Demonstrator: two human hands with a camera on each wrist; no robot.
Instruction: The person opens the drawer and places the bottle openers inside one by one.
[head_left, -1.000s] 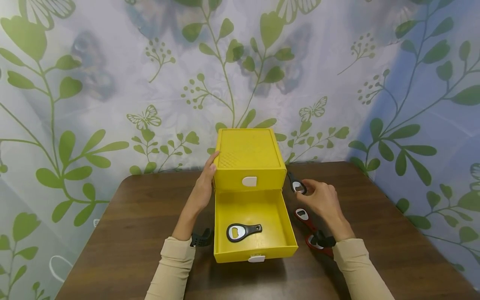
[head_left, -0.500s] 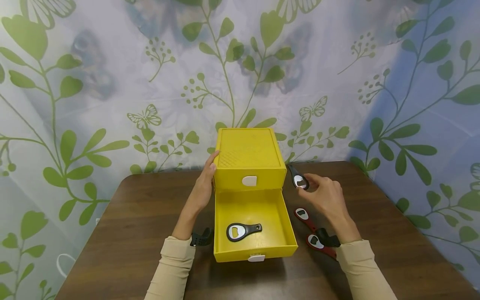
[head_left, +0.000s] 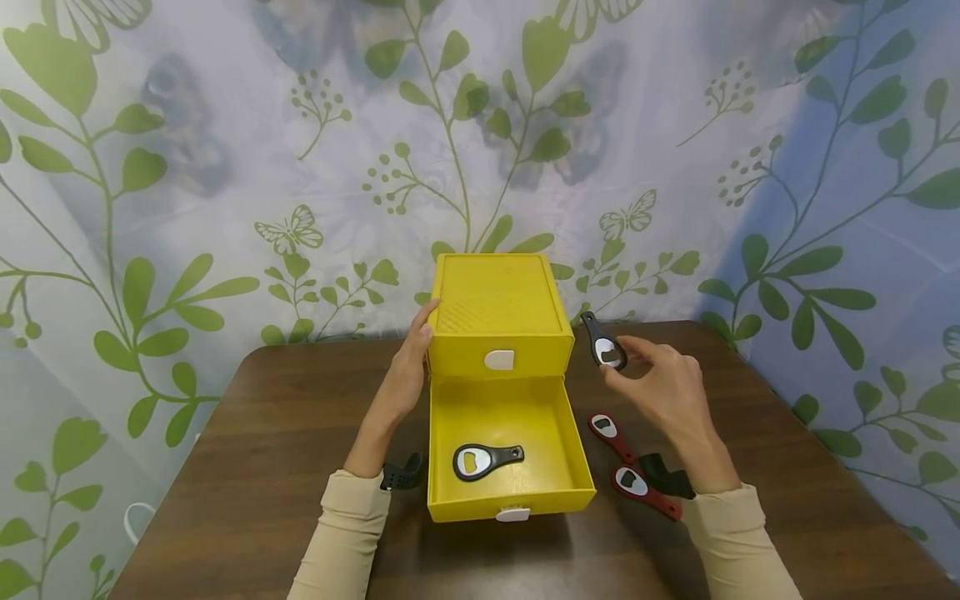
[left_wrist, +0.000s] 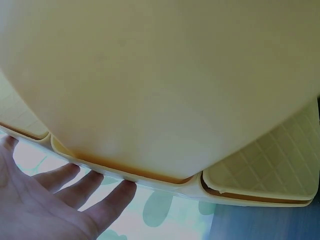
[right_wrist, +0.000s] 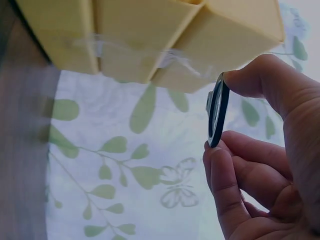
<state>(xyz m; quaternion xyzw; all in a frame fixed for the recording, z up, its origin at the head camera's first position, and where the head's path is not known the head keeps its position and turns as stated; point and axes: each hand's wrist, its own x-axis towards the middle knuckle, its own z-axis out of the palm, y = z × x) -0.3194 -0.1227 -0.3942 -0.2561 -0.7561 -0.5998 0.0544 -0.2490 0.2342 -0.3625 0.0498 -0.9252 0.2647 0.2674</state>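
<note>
A yellow drawer box [head_left: 498,300] stands on the table with one lower drawer [head_left: 510,507] pulled out. Inside that drawer lies a black bottle opener [head_left: 474,462], its handle pointing right. My left hand [head_left: 403,371] rests against the box's left side; in the left wrist view its straight fingers [left_wrist: 107,205] touch the box edge. To the right of the box, my right hand [head_left: 663,385] pinches a second black bottle opener [head_left: 604,348] by its head, between thumb and fingertips, handle pointing up and away. The right wrist view shows this opener [right_wrist: 218,111] edge-on.
Two red bottle openers, one farther [head_left: 604,427] and one nearer [head_left: 633,483], lie on the brown table [head_left: 300,467] right of the drawer. Black straps circle both wrists. A leaf-patterned curtain [head_left: 337,167] hangs behind the table.
My right hand has lifted the black bottle opener up and slightly right, so its handle now shows clear beside the box. My left hand and the drawer have stayed put.
</note>
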